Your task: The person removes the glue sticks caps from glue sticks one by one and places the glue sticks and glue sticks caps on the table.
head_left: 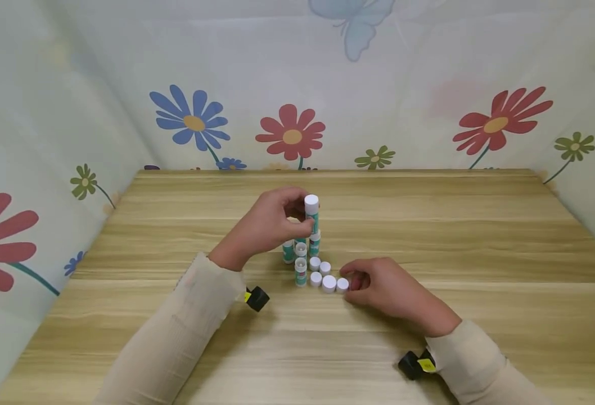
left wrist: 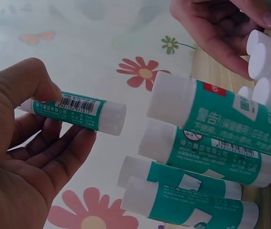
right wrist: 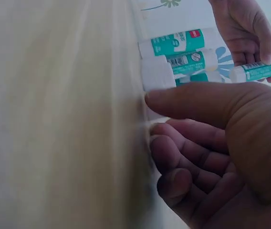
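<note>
My left hand [head_left: 272, 222] pinches a white-and-green glue stick [head_left: 312, 216] between thumb and fingers, holding it upright above the others. In the left wrist view a gap separates this held glue stick [left wrist: 78, 112] from several standing ones [left wrist: 240, 117]. The front standing glue stick [head_left: 301, 273] shows an uncapped top. White caps [head_left: 329, 283] lie to the right of the group. At the rightmost cap [head_left: 342, 285] my right hand [head_left: 386, 287] rests low with loosely bent fingers. Thumb and index finger stand either side of it, with a gap showing; whether they touch it is unclear.
A wood-grain table [head_left: 429, 225] carries everything. Behind it hangs a pale curtain [head_left: 409, 101] printed with flowers and a butterfly. Black wrist devices with yellow tags hang below both sleeves, the right device [head_left: 416, 364] close to the tabletop.
</note>
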A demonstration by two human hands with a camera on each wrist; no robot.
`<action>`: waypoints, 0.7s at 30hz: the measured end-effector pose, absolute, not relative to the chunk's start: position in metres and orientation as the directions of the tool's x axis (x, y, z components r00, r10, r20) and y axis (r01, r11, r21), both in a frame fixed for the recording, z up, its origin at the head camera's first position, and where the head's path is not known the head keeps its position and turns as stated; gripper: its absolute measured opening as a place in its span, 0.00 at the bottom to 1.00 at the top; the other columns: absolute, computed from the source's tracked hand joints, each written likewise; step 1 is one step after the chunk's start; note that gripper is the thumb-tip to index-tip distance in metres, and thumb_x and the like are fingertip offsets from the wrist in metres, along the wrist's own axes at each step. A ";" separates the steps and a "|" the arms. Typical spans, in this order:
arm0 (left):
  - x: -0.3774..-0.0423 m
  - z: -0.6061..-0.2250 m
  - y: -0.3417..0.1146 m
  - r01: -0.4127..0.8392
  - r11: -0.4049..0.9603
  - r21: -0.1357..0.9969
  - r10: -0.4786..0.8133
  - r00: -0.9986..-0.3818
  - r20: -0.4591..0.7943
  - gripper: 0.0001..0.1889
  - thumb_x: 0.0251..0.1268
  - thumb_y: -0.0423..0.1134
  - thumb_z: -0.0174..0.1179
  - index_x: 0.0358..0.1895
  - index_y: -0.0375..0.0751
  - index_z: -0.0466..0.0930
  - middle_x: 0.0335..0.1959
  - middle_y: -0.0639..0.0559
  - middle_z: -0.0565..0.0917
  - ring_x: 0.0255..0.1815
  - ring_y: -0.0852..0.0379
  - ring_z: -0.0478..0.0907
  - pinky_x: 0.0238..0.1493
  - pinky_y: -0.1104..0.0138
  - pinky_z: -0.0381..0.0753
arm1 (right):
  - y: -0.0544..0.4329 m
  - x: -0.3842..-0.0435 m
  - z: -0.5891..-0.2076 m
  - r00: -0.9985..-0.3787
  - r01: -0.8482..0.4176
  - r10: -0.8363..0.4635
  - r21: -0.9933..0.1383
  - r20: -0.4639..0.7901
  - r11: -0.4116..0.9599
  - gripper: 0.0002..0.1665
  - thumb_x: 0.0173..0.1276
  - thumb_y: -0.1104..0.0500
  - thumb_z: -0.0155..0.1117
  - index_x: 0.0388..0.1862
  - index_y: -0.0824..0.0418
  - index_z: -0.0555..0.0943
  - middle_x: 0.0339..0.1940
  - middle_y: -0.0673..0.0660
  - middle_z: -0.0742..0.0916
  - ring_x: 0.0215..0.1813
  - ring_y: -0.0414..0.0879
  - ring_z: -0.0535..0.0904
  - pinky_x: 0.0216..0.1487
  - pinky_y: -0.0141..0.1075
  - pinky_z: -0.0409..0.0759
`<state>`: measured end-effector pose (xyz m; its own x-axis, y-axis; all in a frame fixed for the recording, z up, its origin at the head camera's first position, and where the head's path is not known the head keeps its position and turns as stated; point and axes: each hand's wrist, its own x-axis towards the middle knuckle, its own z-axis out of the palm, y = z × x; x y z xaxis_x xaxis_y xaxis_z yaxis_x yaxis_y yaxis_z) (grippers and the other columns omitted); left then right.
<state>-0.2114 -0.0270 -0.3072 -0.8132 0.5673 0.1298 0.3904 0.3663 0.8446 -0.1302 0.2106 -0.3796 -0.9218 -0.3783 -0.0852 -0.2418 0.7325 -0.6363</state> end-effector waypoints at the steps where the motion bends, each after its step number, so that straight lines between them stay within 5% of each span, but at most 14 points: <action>1: -0.211 -0.307 -0.028 0.386 0.369 0.845 0.566 -0.815 0.125 0.14 0.60 0.35 0.66 0.50 0.43 0.79 0.43 0.53 0.81 0.44 0.57 0.81 0.52 0.66 0.82 | 0.211 -0.131 -0.377 -0.920 -0.245 -0.382 -0.635 -0.086 0.733 0.21 0.57 0.57 0.72 0.50 0.59 0.82 0.29 0.44 0.84 0.30 0.36 0.77 0.34 0.29 0.76; 9: -0.209 -0.304 -0.028 0.377 0.365 0.851 0.572 -0.812 0.114 0.15 0.60 0.35 0.66 0.51 0.42 0.79 0.44 0.53 0.81 0.44 0.56 0.80 0.52 0.66 0.82 | 0.209 -0.132 -0.348 -0.955 -0.288 -0.255 -0.661 0.149 0.692 0.32 0.59 0.52 0.74 0.62 0.55 0.77 0.50 0.54 0.85 0.32 0.40 0.78 0.30 0.30 0.78; 15: -0.207 -0.303 -0.026 0.389 0.372 0.843 0.579 -0.807 0.117 0.16 0.60 0.35 0.66 0.52 0.42 0.80 0.44 0.53 0.81 0.43 0.56 0.80 0.51 0.66 0.83 | 0.194 -0.135 -0.332 -0.923 -0.366 -0.146 -0.694 0.356 0.620 0.29 0.60 0.54 0.73 0.61 0.52 0.78 0.50 0.49 0.84 0.32 0.38 0.78 0.33 0.28 0.79; 21: -0.205 -0.304 -0.026 0.395 0.370 0.841 0.583 -0.804 0.121 0.17 0.58 0.34 0.67 0.51 0.42 0.80 0.45 0.53 0.80 0.43 0.56 0.80 0.51 0.65 0.83 | 0.168 -0.145 -0.321 -0.902 -0.402 -0.068 -0.769 0.427 0.498 0.26 0.60 0.54 0.73 0.58 0.52 0.80 0.48 0.52 0.85 0.31 0.41 0.78 0.33 0.27 0.78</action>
<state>-0.2051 -0.0259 -0.3045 -0.8036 0.5828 0.1208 0.3947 0.3699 0.8411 -0.1446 0.1681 -0.3212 -0.9016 -0.0676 0.4273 -0.4016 0.4980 -0.7685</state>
